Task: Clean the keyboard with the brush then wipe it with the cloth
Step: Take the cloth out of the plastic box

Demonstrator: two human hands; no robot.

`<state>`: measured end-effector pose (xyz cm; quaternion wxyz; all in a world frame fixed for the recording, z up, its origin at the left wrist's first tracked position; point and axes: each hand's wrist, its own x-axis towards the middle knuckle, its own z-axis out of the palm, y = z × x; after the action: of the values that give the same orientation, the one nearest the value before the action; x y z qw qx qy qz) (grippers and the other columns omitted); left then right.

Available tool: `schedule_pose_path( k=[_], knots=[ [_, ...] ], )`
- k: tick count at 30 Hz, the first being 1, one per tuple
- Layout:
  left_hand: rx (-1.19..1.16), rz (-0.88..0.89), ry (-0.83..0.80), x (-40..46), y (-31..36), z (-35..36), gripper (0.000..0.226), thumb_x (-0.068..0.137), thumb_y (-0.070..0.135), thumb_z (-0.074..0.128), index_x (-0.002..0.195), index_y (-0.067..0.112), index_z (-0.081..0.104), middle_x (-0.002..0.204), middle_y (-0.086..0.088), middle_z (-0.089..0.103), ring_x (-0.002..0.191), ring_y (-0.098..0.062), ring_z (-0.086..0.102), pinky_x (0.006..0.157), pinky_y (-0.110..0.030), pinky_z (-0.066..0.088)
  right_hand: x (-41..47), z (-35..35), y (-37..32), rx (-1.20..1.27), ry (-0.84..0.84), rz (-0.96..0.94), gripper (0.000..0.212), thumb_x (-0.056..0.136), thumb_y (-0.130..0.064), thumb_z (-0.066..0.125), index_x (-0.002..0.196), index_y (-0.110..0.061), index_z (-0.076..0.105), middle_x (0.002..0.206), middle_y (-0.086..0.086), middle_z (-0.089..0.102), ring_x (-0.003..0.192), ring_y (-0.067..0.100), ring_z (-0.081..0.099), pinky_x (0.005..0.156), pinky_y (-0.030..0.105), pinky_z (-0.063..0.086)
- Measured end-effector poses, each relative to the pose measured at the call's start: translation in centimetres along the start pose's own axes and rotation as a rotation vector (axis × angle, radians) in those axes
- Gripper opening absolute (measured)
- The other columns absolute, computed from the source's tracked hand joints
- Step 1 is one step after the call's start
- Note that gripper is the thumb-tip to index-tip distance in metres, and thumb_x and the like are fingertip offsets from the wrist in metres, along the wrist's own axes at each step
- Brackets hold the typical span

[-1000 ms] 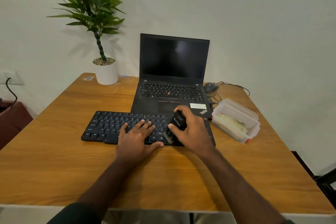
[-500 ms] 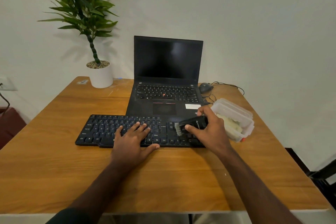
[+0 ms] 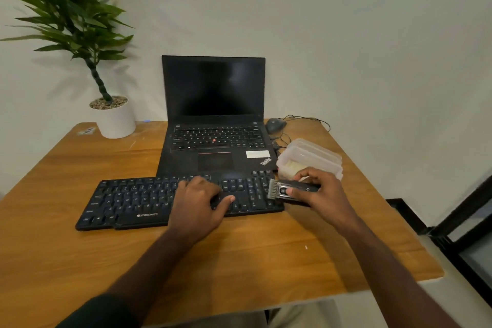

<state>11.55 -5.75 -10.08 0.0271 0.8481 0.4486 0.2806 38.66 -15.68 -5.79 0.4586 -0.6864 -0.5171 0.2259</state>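
Black flat plastic keyboard (image 3: 138, 201) with white lettering; black slim brush (image 3: 292, 190), grey bristles; black open laptop (image 3: 214, 125), red dot; orange-brown wood-grain table (image 3: 239, 255); white round pot (image 3: 115, 120).

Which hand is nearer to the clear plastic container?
Right. The right hand, holding the brush, sits just in front of the clear plastic container; the left hand rests on the keyboard, farther left.

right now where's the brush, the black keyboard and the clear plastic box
brush (image 3: 292, 190): head view, on its black handle beside the thumb of the hand that grips it.
black keyboard (image 3: 133, 200): head view, on the letter keys of its left half.
clear plastic box (image 3: 316, 154): head view, on its lid.
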Motion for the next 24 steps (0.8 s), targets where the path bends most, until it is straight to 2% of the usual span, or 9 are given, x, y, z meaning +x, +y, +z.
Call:
schedule_pose_path(
  k=[4, 9, 14, 16, 20, 22, 24],
  knots=[
    [-0.077, 0.072, -0.008, 1.7, 2.8, 1.1, 0.030, 0.092, 0.050, 0.061, 0.074, 0.026, 0.066, 0.073, 0.012, 0.058, 0.080, -0.007, 0.047, 0.079, -0.036, 0.040, -1.3, -2.9, 1.5, -0.071, -0.036, 0.078, 0.014, 0.076, -0.022, 0.087, 0.085, -0.023, 0.076, 0.090, -0.006, 0.073, 0.087, 0.009, 0.067, 0.077, 0.029, 0.053],
    [-0.167, 0.124, -0.044, 3.7, 6.0, 2.4, 0.025, 0.091, 0.045, 0.065, 0.080, 0.023, 0.071, 0.078, 0.009, 0.063, 0.082, -0.008, 0.050, 0.080, -0.035, 0.040, -2.2, -3.7, 2.7, -0.159, -0.160, 0.125, 0.011, 0.078, -0.023, 0.085, 0.085, -0.024, 0.077, 0.088, -0.009, 0.076, 0.085, 0.004, 0.068, 0.082, 0.030, 0.055],
    [-0.182, 0.172, -0.083, 5.7, 7.5, 3.2, 0.023, 0.090, 0.045, 0.066, 0.089, 0.024, 0.073, 0.086, 0.009, 0.066, 0.090, -0.008, 0.053, 0.083, -0.035, 0.042, -1.7, -3.9, 3.0, -0.416, -0.249, 0.101, 0.014, 0.088, -0.035, 0.076, 0.100, -0.028, 0.079, 0.096, -0.013, 0.075, 0.090, 0.000, 0.066, 0.088, 0.031, 0.057],
    [-0.183, 0.176, -0.077, 6.5, 7.5, 3.4, 0.022, 0.090, 0.044, 0.067, 0.089, 0.023, 0.074, 0.086, 0.008, 0.067, 0.091, -0.009, 0.054, 0.083, -0.035, 0.042, -1.2, -4.2, 2.2, -0.485, -0.205, 0.089, 0.019, 0.087, -0.038, 0.075, 0.103, -0.028, 0.077, 0.100, -0.013, 0.074, 0.092, 0.002, 0.066, 0.086, 0.029, 0.058],
    [-0.162, 0.167, -0.093, 8.3, 7.1, 4.0, 0.022, 0.090, 0.045, 0.067, 0.088, 0.024, 0.074, 0.085, 0.011, 0.068, 0.090, -0.009, 0.054, 0.084, -0.038, 0.045, 1.5, -5.0, 0.3, -0.463, 0.066, -0.034, 0.013, 0.086, -0.029, 0.078, 0.098, -0.024, 0.077, 0.092, -0.011, 0.072, 0.083, 0.002, 0.065, 0.075, 0.018, 0.053],
    [-0.163, 0.159, -0.108, 9.0, 7.1, 4.3, 0.022, 0.090, 0.045, 0.067, 0.088, 0.025, 0.074, 0.085, 0.011, 0.066, 0.090, -0.008, 0.054, 0.084, -0.039, 0.047, 3.8, -5.0, 0.0, -0.455, 0.097, -0.064, 0.009, 0.086, -0.022, 0.078, 0.095, -0.022, 0.078, 0.091, -0.007, 0.075, 0.081, 0.005, 0.066, 0.077, 0.023, 0.054],
    [-0.158, 0.151, -0.115, 9.7, 7.1, 4.6, 0.022, 0.089, 0.046, 0.067, 0.088, 0.025, 0.074, 0.086, 0.010, 0.066, 0.090, -0.009, 0.054, 0.084, -0.040, 0.047, 6.4, -4.7, 0.3, -0.479, 0.040, -0.029, 0.012, 0.085, -0.016, 0.078, 0.098, -0.018, 0.079, 0.098, -0.002, 0.076, 0.088, 0.011, 0.068, 0.082, 0.028, 0.056]
  ],
)
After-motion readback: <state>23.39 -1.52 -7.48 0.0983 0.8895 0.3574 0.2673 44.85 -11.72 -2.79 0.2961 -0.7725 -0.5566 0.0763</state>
